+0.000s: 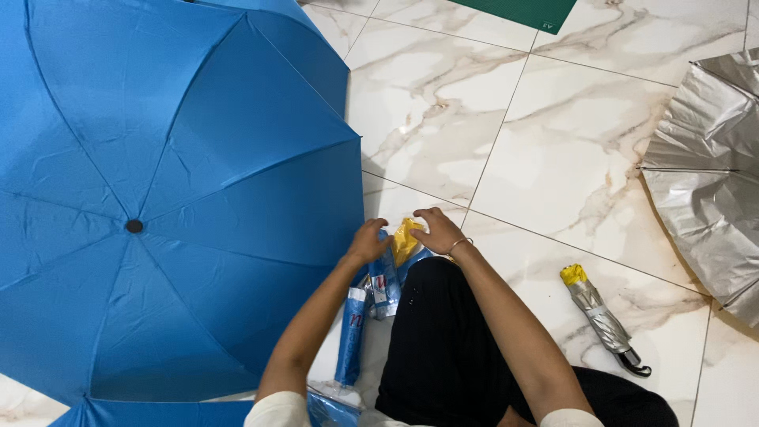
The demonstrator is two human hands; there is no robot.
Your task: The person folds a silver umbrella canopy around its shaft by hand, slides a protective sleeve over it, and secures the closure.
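I see both forearms reach out from near, over a black-clad knee (443, 332). My left hand (368, 241) has its grip closed on a folded blue umbrella (385, 281); my right hand (439, 231) rests fingers-down on its yellow end (405, 237). The open blue umbrella (158, 198) crowds the left edge. Bare marble floor (553, 158) lies far and right, up to a silver umbrella (708, 182).

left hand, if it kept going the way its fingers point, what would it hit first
Probably the yellow bundle: the left hand points up and right towards it, already close, though depth is unclear.
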